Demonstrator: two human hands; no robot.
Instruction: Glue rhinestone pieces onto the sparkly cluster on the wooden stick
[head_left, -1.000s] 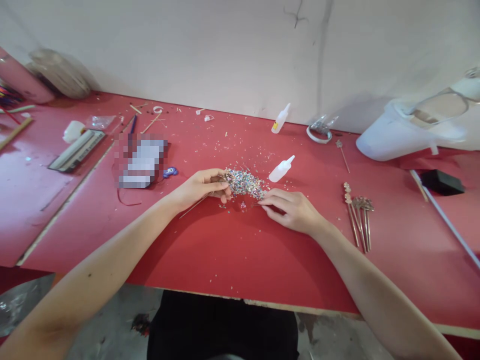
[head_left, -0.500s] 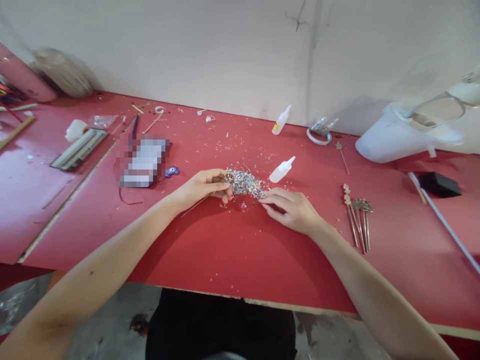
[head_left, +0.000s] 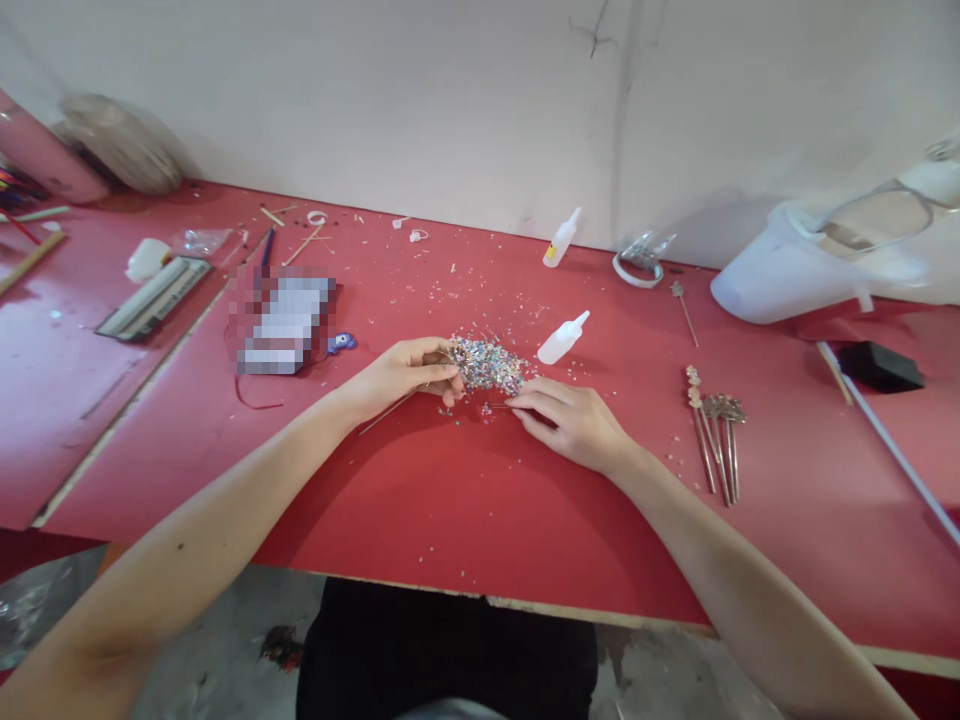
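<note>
Sliding a little toward 9 o'clock, the right hand [head_left: 574, 420] now brings the tip of its thin tool [head_left: 500, 405] up to the small clump [head_left: 486, 409] lying at 6 o'clock of the bead pile [head_left: 491, 366]. Its fingertips are pinched together on the tool; whether the tip touches the clump cannot be told. The shift seems to put single beads within the tool's reach, though none is clearly seen on its tip. The left hand [head_left: 409, 375] stays where it was, at 9 o'clock of the pile, fingers closed on a pin [head_left: 386, 414], whose shaft points to 8 o'clock and whose head sits at the pile's near edge. A bottle [head_left: 561, 340] lies at 2 o'clock, unmoved, and finished-looking sticks [head_left: 718, 450] lie between 3 and 4 o'clock.
</note>
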